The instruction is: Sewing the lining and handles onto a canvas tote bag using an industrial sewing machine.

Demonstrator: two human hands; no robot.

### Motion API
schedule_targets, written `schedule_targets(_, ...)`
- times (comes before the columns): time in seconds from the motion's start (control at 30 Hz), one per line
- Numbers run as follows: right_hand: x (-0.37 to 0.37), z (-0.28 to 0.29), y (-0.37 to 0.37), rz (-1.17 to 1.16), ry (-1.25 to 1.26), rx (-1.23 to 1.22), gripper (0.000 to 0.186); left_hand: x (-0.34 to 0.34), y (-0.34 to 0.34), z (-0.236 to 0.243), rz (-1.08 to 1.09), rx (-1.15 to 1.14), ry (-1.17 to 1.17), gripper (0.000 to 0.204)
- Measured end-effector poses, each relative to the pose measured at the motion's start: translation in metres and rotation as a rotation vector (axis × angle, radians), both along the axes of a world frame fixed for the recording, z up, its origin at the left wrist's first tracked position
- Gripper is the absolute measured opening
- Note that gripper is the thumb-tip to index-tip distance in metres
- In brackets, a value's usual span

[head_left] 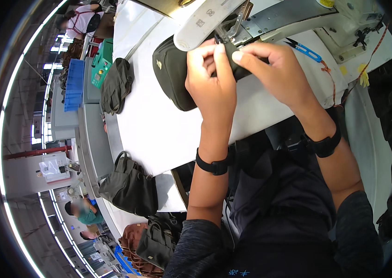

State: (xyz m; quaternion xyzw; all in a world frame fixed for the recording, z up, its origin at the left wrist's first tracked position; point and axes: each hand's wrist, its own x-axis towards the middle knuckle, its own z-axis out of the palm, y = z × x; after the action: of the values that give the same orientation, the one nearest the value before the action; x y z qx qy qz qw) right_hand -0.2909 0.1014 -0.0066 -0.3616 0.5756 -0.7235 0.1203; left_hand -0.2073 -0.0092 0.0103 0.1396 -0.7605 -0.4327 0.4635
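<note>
A dark olive-green bag lies on the white table under the head of a sewing machine. My left hand is closed in a pinch at the bag's upper edge, close beside the needle area. A small black piece shows at its fingertips; whether it belongs to the bag or the machine I cannot tell. To the right, my right hand has thumb and forefinger pressed together on the bag's edge. The fingers hide most of the fabric between the hands.
Blue thread snips lie right of my right hand, beside an orange cord. Other dark green bags sit at the table's left side, with another bag nearer. A blue crate and a green box stand farther left. Several people work beyond.
</note>
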Motion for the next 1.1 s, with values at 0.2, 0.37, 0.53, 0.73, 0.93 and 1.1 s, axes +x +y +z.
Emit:
schedule_targets(0.2,-0.013,0.028,-0.001,-0.040,0.028,0.330,0.038,-0.003,-0.013,0.022,0.058,-0.064,-0.220,0.019)
schedule_targets(0.37,-0.027,0.046,0.018,0.147,0.035,0.600,0.032,-0.002,-0.017,0.032,0.076,-0.102,-0.330,0.019)
schedule_targets(0.53,-0.017,0.017,0.023,0.216,-0.035,0.416,0.026,0.020,-0.008,0.019,0.145,-0.523,-0.253,0.020)
schedule_targets(0.73,0.005,0.002,0.021,0.035,-0.006,0.116,0.028,0.060,0.020,0.005,0.136,-0.933,-0.421,0.049)
schedule_targets(0.93,0.008,0.023,0.023,0.121,-0.245,0.155,0.024,0.051,-0.001,0.001,0.239,-1.111,-0.370,0.060)
schedule_targets(1.1,0.003,0.027,0.021,0.121,-0.327,0.113,0.030,0.045,-0.002,0.003,0.206,-1.042,-0.290,0.057)
